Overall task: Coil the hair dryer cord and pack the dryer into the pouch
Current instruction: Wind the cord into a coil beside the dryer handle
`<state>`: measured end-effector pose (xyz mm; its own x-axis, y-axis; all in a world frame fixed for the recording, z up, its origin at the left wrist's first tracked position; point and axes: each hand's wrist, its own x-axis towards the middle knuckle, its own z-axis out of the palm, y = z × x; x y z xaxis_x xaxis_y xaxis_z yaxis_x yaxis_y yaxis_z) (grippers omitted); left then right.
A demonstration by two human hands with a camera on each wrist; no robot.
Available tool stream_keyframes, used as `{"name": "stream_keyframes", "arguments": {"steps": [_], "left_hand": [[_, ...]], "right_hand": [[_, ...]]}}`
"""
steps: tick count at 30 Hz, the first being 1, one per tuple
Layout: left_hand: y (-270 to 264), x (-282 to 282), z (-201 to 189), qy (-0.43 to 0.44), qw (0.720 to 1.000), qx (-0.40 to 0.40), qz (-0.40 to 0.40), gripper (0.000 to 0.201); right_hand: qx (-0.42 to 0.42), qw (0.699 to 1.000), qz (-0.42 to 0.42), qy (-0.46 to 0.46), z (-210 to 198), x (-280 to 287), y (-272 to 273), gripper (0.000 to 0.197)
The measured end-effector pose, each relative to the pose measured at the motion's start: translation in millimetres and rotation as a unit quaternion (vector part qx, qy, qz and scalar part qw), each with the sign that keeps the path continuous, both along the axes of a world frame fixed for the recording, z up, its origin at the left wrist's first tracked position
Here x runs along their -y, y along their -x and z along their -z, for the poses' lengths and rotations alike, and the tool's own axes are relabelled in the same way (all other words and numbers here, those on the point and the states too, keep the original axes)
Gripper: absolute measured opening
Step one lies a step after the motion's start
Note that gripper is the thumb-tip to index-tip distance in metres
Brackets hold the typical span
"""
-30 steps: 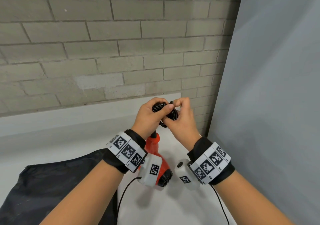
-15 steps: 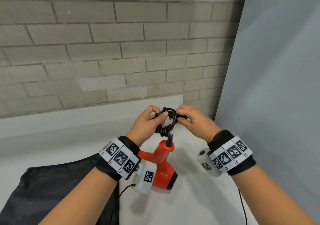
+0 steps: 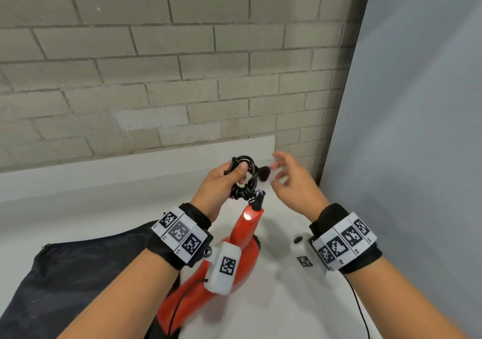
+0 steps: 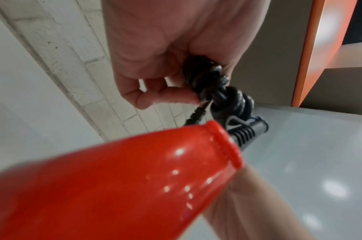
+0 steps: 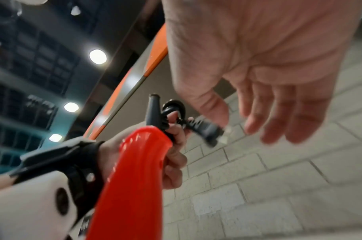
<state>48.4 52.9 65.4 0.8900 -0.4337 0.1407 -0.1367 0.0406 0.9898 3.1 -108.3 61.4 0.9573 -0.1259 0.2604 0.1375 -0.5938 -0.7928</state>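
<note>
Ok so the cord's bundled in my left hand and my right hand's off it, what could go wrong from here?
1. The left hand alone grips the coiled cord; the plug sticks out loose, so the wrap might unwind.
2. The red dryer appears to hang by its cord, possibly straining that joint.
3. The black pouch lies flat with no opening visible; the free right hand may need to open it.

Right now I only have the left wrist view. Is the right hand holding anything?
Observer: No. The right hand is open, fingers spread, beside the coiled cord.
Operator: Where's the plug?
Observer: The plug sticks out of the coil toward the right hand.
Operator: And the pouch?
Observer: The black pouch lies on the table under the left forearm. The dryer is not yet inside.
</note>
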Motion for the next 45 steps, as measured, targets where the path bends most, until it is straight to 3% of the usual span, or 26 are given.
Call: {"name": "stream_keyframes", "arguments": {"steps": [3, 6, 9, 11, 19, 23, 28, 33, 36, 39, 42, 45], "left_hand": [[1.1, -0.9, -1.9, -0.012, 0.999, 0.029, -0.020, 0.026], [5.6, 0.5, -4.8, -0.011, 0.998, 0.053, -0.012, 0.018], [9.3, 0.0, -6.9, -0.003, 0.998, 0.057, -0.016, 0.014], [11.9, -3.4, -8.8, 0.006, 0.998, 0.055, -0.022, 0.013], [21.5, -10.6, -6.8, 0.041, 0.998, 0.006, -0.050, 0.011], [32.6, -1.1, -3.5, 0.030, 0.999, -0.014, -0.008, 0.011], [42.1, 14.4, -2.0, 0.025, 0.999, -0.027, 0.010, 0.010], [42.9, 19.7, -2.3, 0.044, 0.996, -0.077, -0.018, 0.012], [40.9, 13.4, -4.6, 0.047, 0.994, -0.094, -0.006, 0.019], [39.9, 2.2, -1.6, 0.012, 0.998, -0.036, 0.040, 0.015], [35.4, -13.1, 7.7, -0.048, 0.993, 0.073, 0.083, 0.006], [37.0, -22.5, 20.4, -0.096, 0.981, 0.163, 0.052, 0.011]], "right_hand": [[-0.194, 0.966, -0.168, 0.019, 24.2, 0.2, 10.5, 0.053], [-0.193, 0.951, -0.239, -0.033, 42.6, -16.7, 16.6, 0.053], [-0.149, 0.947, -0.232, -0.165, 50.0, -30.0, 17.6, 0.038], [-0.137, 0.945, -0.221, -0.201, 51.9, -30.6, 19.3, 0.032], [-0.030, 0.968, -0.070, -0.239, 53.4, -21.6, 15.3, 0.042], [0.046, 0.955, 0.009, -0.293, 59.2, -22.5, 8.7, 0.049], [0.105, 0.938, 0.109, -0.311, 68.7, -27.9, 1.4, 0.045], [0.092, 0.945, 0.098, -0.300, 83.3, -31.8, 1.3, 0.048], [0.086, 0.958, 0.076, -0.264, 84.9, -25.9, 5.3, 0.037], [0.063, 0.967, 0.051, -0.242, 81.3, -17.9, 6.7, 0.042], [0.048, 0.973, 0.031, -0.225, 83.6, -11.5, 5.6, 0.045], [0.039, 0.974, -0.013, -0.221, 88.8, -12.5, 5.2, 0.051]]}}
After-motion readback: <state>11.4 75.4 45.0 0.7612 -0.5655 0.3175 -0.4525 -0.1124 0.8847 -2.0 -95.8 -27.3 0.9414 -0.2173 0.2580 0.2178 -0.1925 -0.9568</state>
